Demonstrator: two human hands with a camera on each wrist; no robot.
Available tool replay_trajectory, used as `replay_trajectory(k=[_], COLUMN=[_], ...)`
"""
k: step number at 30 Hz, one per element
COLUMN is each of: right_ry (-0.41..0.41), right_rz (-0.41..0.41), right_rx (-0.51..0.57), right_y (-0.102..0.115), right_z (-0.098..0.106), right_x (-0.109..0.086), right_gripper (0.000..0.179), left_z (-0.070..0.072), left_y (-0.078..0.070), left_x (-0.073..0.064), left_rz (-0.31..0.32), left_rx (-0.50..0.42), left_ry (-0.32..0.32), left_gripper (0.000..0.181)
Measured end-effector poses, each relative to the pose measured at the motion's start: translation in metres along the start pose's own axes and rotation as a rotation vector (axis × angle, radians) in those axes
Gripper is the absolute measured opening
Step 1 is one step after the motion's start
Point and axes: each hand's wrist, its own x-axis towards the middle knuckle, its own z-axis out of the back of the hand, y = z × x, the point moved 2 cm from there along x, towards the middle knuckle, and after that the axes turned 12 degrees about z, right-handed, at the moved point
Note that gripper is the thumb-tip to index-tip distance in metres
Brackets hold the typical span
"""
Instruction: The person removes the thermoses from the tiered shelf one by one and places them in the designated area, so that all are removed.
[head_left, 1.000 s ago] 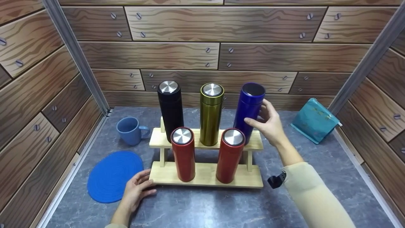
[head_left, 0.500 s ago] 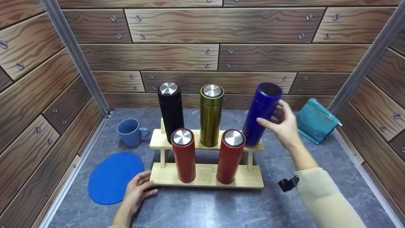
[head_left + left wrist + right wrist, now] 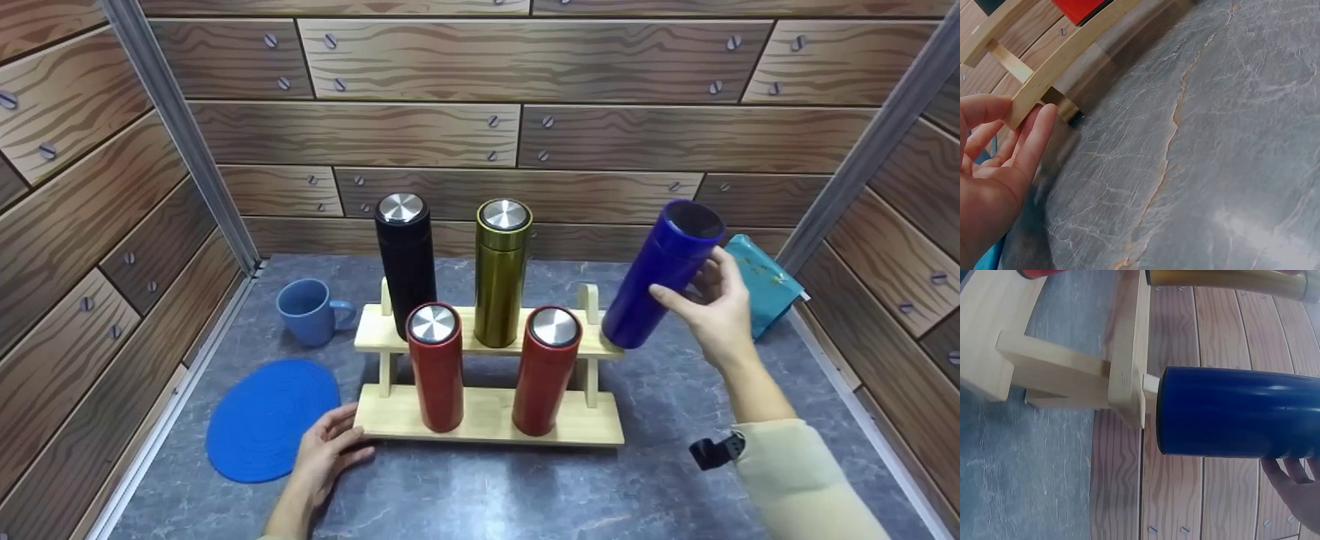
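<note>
My right hand point(image 3: 716, 319) grips a blue thermos bottle point(image 3: 656, 277), which leans to the right over the right end of a two-tier wooden rack point(image 3: 484, 412). In the right wrist view, the bottle's base stands off the upper shelf point(image 3: 1129, 354). At the lower shelf's left end my left hand point(image 3: 322, 454) pinches the corner; its fingers point(image 3: 1039, 132) lie on both sides of the board in the left wrist view. A black thermos point(image 3: 405, 277) and a gold thermos point(image 3: 499, 289) stand on the upper shelf. Two red thermoses, left point(image 3: 437, 375) and right point(image 3: 545, 379), stand below.
A blue mug point(image 3: 307, 319) stands left of the rack, behind a round blue mat point(image 3: 270, 420). Behind my right hand sits a teal pouch point(image 3: 761, 281), partly hidden. Wood-patterned walls point(image 3: 637, 135) close in the grey tabletop point(image 3: 480, 495) at the back and sides.
My right hand has carried the blue thermos off the upper shelf's right spot, rightward and tilting more. The left hand stays on the rack's corner.
</note>
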Motion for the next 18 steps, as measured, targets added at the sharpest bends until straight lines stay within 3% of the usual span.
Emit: replay_trajectory(k=[18], right_ry=[-0.119], right_rz=[0.002], right_rx=[0.049], right_y=[0.002], right_z=[0.042], right_x=[-0.010], right_gripper=[0.071], left_z=[-0.004], left_y=[0.006], left_x=[0.000], left_rz=[0.012], left_rx=[-0.090], left_ry=[-0.032], left_gripper=[0.056])
